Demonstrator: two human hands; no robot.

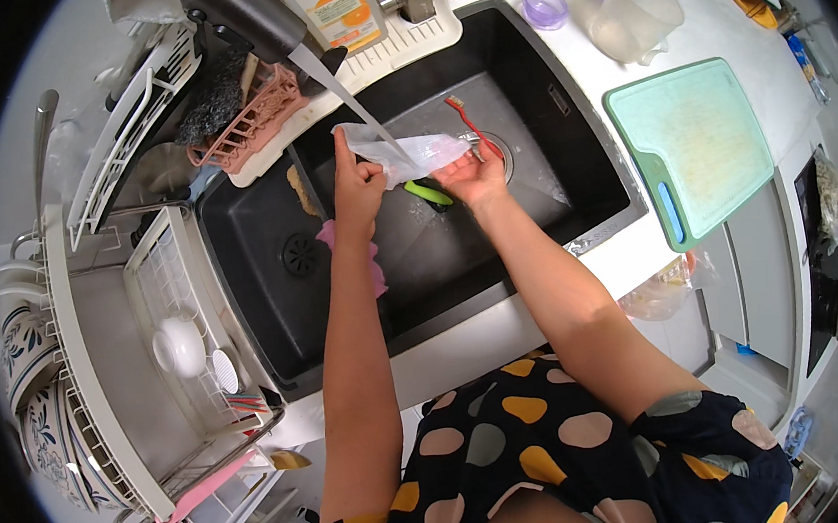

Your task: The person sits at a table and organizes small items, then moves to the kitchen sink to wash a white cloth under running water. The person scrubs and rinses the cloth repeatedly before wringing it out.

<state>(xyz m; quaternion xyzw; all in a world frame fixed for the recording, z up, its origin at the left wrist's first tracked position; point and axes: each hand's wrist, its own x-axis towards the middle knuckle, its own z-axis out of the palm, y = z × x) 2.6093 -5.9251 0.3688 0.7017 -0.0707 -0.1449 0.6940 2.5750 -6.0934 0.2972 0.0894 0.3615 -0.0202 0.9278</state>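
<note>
A thin, translucent white sheet, probably a plastic bag, is stretched over the sink's larger basin. Its left end is pinched by my left hand, whose index finger points up along the edge. At the other end, my right hand is turned palm up, with the tapered end at its fingers and thumb. From the dark pull-out faucet, a stream of water lands on the sheet. Below lie a red toothbrush-like brush beside the drain and a green-handled tool, partly hidden.
A pink cloth hangs over the divider near a tan sponge. Left of the black sink stands a dish rack. A green cutting board and a clear jug occupy the right counter. Behind stands an orange-labelled bottle.
</note>
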